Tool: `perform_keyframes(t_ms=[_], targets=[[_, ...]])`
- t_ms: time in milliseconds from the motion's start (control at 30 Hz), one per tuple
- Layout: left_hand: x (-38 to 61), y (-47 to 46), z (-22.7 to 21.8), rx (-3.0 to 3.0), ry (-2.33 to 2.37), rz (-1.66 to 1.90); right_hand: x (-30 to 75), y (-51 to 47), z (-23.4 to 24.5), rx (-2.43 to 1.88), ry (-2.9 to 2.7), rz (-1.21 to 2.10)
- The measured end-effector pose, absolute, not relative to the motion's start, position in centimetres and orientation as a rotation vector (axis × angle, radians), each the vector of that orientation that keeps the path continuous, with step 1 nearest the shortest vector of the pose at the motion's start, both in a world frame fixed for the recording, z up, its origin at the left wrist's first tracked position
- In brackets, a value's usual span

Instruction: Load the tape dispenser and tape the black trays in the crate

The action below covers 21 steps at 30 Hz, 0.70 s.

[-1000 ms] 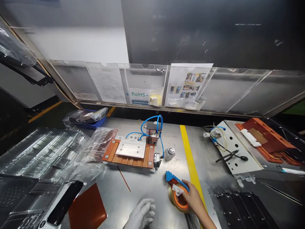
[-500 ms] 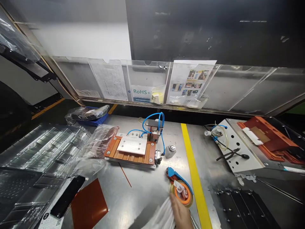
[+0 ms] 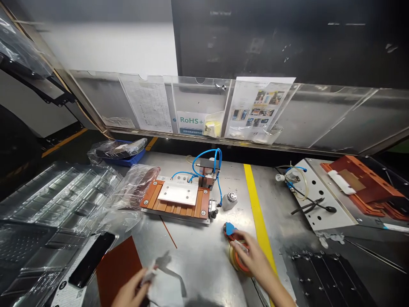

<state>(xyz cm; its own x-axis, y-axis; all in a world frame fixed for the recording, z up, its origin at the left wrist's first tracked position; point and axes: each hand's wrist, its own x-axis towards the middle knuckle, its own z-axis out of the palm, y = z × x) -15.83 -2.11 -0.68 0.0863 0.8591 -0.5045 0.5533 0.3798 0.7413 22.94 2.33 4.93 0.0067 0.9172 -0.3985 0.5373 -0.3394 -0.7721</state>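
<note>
My left hand (image 3: 129, 291) is low at the bottom edge, pinching a small white strip (image 3: 148, 275). A loose white cloth or film (image 3: 164, 292) hangs near it over the steel bench, just right of a red-orange sheet (image 3: 118, 273). My right hand (image 3: 252, 256) rests on a clear tape roll with an orange core (image 3: 237, 261). A blue-handled part (image 3: 229, 229) sticks out past my fingertips, and my hand hides much of the roll.
A fixture with an orange base and aluminium plate (image 3: 177, 192) has blue air tubing. A small bottle (image 3: 229, 201) stands beside it. A yellow floor-style stripe (image 3: 257, 209) crosses the bench. A phone (image 3: 92, 260) and plastic-wrapped trays (image 3: 60, 196) lie left; pliers (image 3: 309, 207) lie right.
The white material has moved left, now held by my left hand. My right hand has come onto the tape roll. The head view has shifted slightly.
</note>
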Motion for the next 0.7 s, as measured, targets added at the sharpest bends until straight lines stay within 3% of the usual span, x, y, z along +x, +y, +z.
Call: perform_keyframes(t_ms=[133,267,367,533,700], targets=[[-21.4,0.1,-0.9,1.617,1.915,0.213,30.2,4.1,0.9,-2.095,-1.442,1.174],[-18.0,2.1,2.0,1.793,1.978,0.348,30.8,3.9,-1.6,-1.981,-1.566,1.237],[-11.4,2.7,3.5,1.523,1.705,0.551,29.8,3.0,-2.5,-1.926,-1.622,1.121],[-0.4,2.4,3.3,0.623,1.111,0.545,28.2,0.1,-3.5,-1.786,-1.650,0.982],[4.0,2.9,4.5,0.435,0.982,0.577,26.1,-3.2,-2.9,-1.650,-1.681,0.941]])
